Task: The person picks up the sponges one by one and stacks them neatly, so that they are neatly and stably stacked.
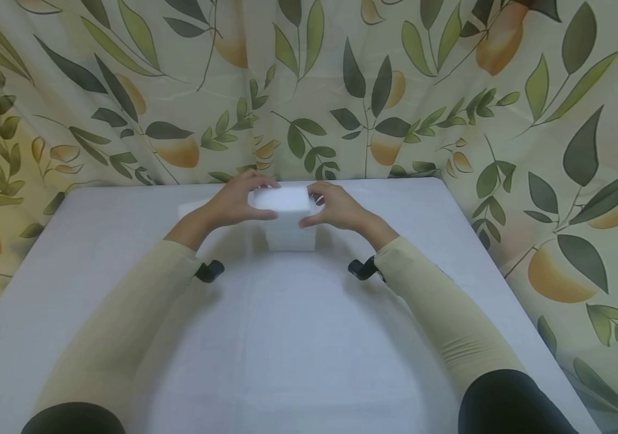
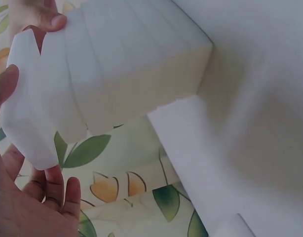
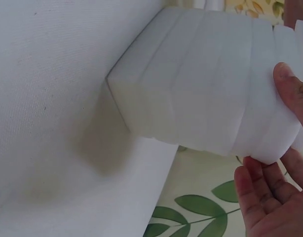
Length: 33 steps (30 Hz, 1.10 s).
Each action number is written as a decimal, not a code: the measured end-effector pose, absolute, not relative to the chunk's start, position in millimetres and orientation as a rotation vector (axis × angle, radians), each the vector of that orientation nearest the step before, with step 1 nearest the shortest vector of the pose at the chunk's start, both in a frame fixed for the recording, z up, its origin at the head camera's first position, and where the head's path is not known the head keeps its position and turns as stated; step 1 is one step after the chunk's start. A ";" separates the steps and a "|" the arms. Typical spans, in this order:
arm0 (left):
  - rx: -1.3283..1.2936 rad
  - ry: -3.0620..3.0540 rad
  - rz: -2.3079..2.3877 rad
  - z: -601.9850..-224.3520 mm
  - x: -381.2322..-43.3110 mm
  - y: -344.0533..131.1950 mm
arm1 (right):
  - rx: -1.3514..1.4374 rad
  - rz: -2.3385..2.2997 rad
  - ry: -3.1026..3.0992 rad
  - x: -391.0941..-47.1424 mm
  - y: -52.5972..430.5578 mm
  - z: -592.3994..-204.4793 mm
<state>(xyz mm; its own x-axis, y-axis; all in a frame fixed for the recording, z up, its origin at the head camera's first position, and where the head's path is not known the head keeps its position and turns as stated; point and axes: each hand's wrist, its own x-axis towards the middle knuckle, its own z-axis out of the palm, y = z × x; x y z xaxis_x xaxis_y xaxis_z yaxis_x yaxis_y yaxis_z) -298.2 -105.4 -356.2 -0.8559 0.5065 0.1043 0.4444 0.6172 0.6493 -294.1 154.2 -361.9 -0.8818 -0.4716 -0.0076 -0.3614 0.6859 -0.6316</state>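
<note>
A stack of white sponge blocks [image 1: 291, 238] stands upright toward the far edge of the table. My left hand [image 1: 233, 202] holds the top white sponge [image 2: 29, 106], thumb on its near side and fingers round the far side. That sponge is tilted, with a narrow gap between it and the stack at one edge. On the right side of the stack, my right hand [image 1: 336, 208] grips the upper sponges, its thumb [image 3: 287, 79] on the near face and its fingertips at the opposite face.
A white table [image 1: 287, 337] stretches toward me, its far edge just behind the stack. Beyond it hangs a curtain [image 1: 309, 90] printed with leaves and fruit. Another white piece [image 1: 188, 208] lies left of the stack, partly behind my left hand.
</note>
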 end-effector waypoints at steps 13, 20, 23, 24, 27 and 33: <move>0.833 2.759 1.004 -352.4 -298.9 -95.6 | -0.655 -1.026 2.703 -295.6 155.0 -365.8; 0.850 2.762 0.996 -353.8 -302.1 -90.1 | -0.638 -1.058 2.697 -294.9 155.7 -366.4; 0.864 2.754 0.998 -355.5 -303.9 -88.5 | -0.638 -1.073 2.696 -294.8 156.1 -367.1; 0.867 2.751 1.001 -356.3 -304.3 -88.2 | -0.639 -1.078 2.695 -294.7 156.2 -367.2; 0.873 2.742 1.011 -357.7 -304.6 -88.0 | -0.636 -1.082 2.698 -294.4 156.2 -367.8; 0.891 2.737 1.020 -359.1 -304.3 -88.8 | -0.649 -1.087 2.704 -294.4 156.9 -368.9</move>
